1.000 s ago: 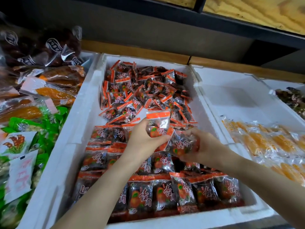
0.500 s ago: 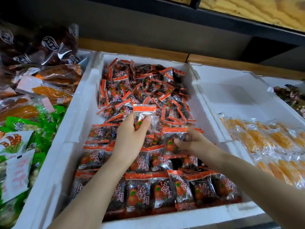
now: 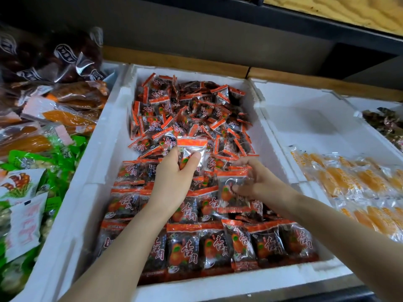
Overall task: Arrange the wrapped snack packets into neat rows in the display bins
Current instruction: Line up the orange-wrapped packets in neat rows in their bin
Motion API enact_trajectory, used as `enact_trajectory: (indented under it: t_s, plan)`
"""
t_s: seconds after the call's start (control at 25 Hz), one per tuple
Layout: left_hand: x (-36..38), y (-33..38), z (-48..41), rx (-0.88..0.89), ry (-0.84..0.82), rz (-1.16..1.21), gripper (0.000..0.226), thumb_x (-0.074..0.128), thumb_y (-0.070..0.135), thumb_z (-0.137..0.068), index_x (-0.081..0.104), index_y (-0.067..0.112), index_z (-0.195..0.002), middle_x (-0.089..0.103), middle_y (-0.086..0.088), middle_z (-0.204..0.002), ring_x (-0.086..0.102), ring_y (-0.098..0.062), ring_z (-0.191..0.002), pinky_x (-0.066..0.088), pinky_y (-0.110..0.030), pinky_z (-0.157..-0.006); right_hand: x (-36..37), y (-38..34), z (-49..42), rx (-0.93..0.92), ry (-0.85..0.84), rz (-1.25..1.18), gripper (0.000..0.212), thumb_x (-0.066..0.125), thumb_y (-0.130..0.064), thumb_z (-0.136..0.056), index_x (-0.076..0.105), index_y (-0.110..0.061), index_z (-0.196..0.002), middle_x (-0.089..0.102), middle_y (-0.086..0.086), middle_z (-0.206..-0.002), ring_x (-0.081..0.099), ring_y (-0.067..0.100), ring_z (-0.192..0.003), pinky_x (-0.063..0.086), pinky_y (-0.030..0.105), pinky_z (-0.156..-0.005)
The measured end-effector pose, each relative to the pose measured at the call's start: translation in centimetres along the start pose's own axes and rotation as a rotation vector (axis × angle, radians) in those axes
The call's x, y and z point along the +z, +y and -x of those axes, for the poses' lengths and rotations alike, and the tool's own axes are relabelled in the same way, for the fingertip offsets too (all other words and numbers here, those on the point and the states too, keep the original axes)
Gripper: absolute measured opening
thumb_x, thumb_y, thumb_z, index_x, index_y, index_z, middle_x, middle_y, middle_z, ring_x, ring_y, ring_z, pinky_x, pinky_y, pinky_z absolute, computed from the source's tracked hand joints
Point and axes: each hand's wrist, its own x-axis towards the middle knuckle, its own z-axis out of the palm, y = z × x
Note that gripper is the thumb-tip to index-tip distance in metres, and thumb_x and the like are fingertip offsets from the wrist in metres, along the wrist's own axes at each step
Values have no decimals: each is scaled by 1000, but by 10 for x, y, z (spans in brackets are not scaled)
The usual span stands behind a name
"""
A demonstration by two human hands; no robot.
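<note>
A white foam bin (image 3: 102, 136) holds orange-edged clear snack packets. Neat rows (image 3: 218, 247) fill its near half, and a loose heap (image 3: 187, 114) lies at the back. My left hand (image 3: 174, 179) grips one packet (image 3: 192, 147) upright above the middle of the bin. My right hand (image 3: 257, 179) pinches a second packet (image 3: 231, 192) just above the right end of the middle rows.
The foam bin on the right (image 3: 305, 118) holds yellow-orange packets (image 3: 353, 184) along its near side. On the left lie green packets (image 3: 32, 162), orange dried-fruit bags (image 3: 67, 116) and dark wrapped sweets (image 3: 48, 62). A dark shelf (image 3: 283, 18) hangs overhead.
My left hand has carried its packet back towards the loose heap. My right hand has lifted a packet and now holds it over the right of the middle rows.
</note>
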Motion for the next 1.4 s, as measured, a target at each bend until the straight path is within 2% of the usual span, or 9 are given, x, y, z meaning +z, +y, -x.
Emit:
enact_trajectory:
  t_s: [0.12, 0.28, 0.44, 0.52, 0.68, 0.92, 1.08, 1.2, 1.4]
  plan:
    - [0, -3, -1, -1, 7, 13, 38, 51, 35, -96, 46, -1, -87, 32, -6, -72, 31, -15, -65, 29, -30, -64, 4, 1, -1, -75, -37, 449, 26, 65, -4, -84, 52, -25, -92, 61, 4, -85, 57, 18, -73, 51, 30, -65]
    - [1, -2, -1, -17, 7, 15, 45, 50, 36, -96, 50, -7, -111, 56, -17, -89, 55, -25, -82, 41, -42, -78, 2, -1, -2, -134, -37, 741, 44, 65, -18, -87, 43, -32, -123, 59, -5, -89, 53, 7, -68, 46, 26, -66]
    - [2, -1, -1, -68, -2, -13, 61, 49, 37, -97, 38, -13, -130, 39, -33, -134, 39, -44, -124, 32, -53, -103, -3, 0, -1, -104, 13, 686, 20, 64, -24, -88, 55, -28, -105, 61, -4, -96, 55, 5, -72, 42, 13, -62]
    - [2, -2, -2, -82, -19, -11, 65, 49, 38, -96, 35, -14, -132, 36, -35, -137, 36, -46, -125, 31, -53, -104, -2, 2, 0, -64, 31, 690, 16, 63, -24, -88, 57, -24, -103, 62, 1, -93, 58, 12, -79, 42, 14, -63]
    - [2, -5, -3, -96, -20, -16, 64, 49, 39, -96, 37, -12, -133, 36, -34, -137, 35, -46, -126, 30, -54, -105, -1, 4, 0, -167, -11, 1002, 48, 59, -33, -90, 46, -27, -135, 45, -7, -118, 42, 10, -117, 35, 22, -97]
    - [3, -8, -5, -121, -41, 1, 60, 49, 40, -96, 41, -7, -133, 38, -32, -138, 38, -44, -127, 32, -54, -106, -2, 6, 5, -289, -49, 1038, 42, 55, -35, -92, 45, -34, -133, 41, -15, -129, 38, 5, -123, 34, 25, -104]
    - [-1, -7, -15, -118, -41, 65, 42, 49, 38, -97, 52, 0, -113, 57, -20, -104, 55, -31, -97, 44, -33, -87, -12, -3, -16, -263, 113, 797, 39, 58, -33, -90, 47, -28, -128, 50, -10, -127, 49, 5, -111, 39, 23, -100]
    - [-3, 2, -40, -92, -49, 92, 31, 49, 35, -98, 50, 5, -99, 42, -6, -79, 45, -21, -75, 39, -29, -70, -23, -9, -58, -208, 282, 760, 56, 60, -27, -90, 34, -14, -138, 44, 4, -139, 45, 18, -125, 33, 27, -103]
    - [8, 2, -81, -119, -132, 71, 24, 50, 32, -98, 54, 14, -114, 41, -1, -72, 52, -19, -69, 58, -30, -74, -41, 9, -122, 37, 247, 890, 66, 66, -28, -86, 30, -11, -137, 50, 12, -131, 54, 28, -114, 41, 36, -96]
